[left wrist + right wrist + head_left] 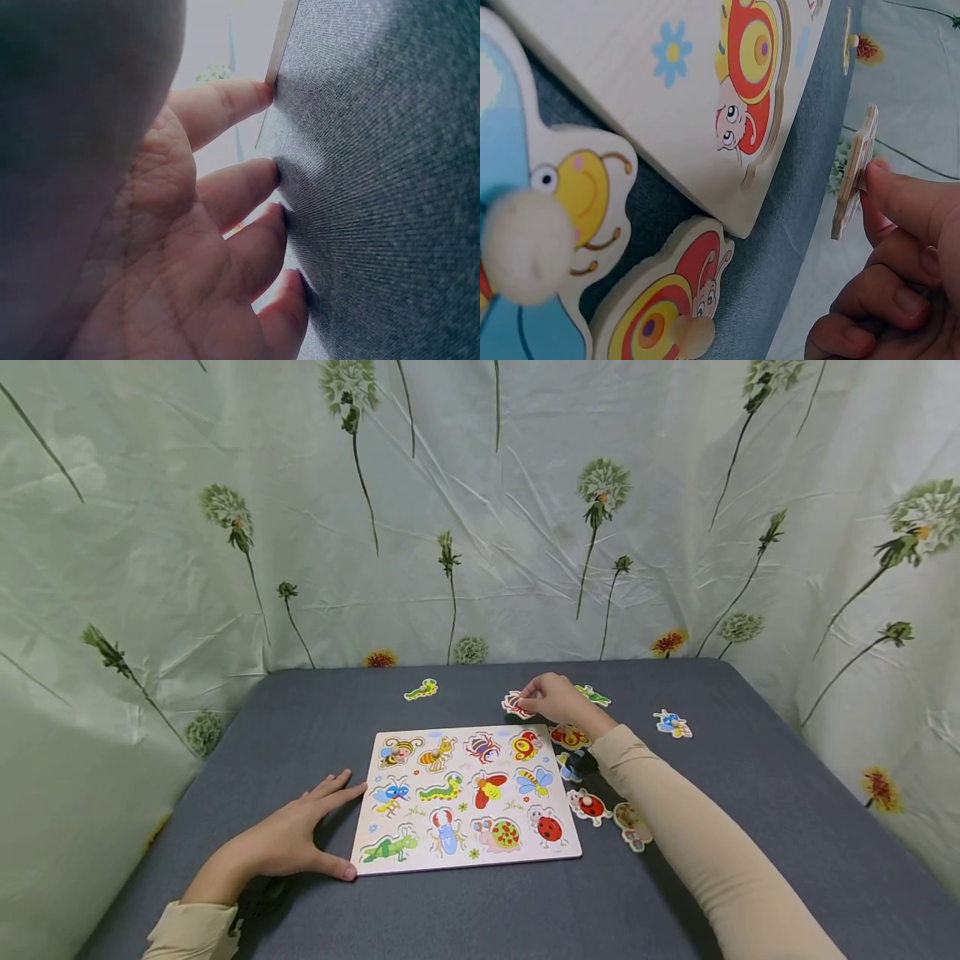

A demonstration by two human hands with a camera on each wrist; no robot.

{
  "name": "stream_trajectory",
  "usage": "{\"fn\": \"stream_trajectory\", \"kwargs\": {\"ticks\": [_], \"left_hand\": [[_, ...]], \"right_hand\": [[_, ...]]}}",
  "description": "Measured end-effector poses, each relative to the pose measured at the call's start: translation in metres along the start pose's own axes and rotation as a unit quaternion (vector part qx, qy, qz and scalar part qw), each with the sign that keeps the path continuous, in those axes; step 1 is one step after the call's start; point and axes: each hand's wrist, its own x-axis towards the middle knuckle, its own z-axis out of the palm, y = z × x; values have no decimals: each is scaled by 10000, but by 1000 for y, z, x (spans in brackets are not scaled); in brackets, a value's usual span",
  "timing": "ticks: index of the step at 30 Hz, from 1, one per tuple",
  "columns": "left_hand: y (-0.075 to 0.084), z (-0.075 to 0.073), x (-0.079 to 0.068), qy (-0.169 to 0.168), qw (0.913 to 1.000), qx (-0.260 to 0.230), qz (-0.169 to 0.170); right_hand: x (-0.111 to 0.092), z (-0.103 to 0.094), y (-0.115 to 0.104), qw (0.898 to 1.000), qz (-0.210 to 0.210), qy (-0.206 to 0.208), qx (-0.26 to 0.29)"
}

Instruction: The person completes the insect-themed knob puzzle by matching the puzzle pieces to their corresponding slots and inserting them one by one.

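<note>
A wooden insect puzzle board (465, 810) lies on the table, its picture recesses facing up; a bee piece (396, 752) sits in the top left. With fingers spread, my left hand (288, 837) rests at the board's left edge, thumb and a fingertip touching its side. Beyond the board's top right, my right hand (561, 700) pinches a spider puzzle piece (512, 704) between thumb and finger. In the right wrist view that piece (853, 176) is seen edge-on, raised off the table, while the other fingers curl inward.
Loose knobbed pieces lie right of the board: a red butterfly (568, 737), a ladybug (588, 806) and a snail (632, 827). A blue insect (672, 724) is farther right. Behind are a caterpillar (421, 689) and a green grasshopper (593, 695). A floral curtain (480, 527) hangs behind the table.
</note>
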Motion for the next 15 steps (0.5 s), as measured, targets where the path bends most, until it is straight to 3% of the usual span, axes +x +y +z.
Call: {"fn": "stream_trajectory", "kwargs": {"ticks": [15], "left_hand": [[-1, 0, 0, 9, 10000, -45, 56]], "right_hand": [[-8, 0, 1, 9992, -245, -300, 81]]}}
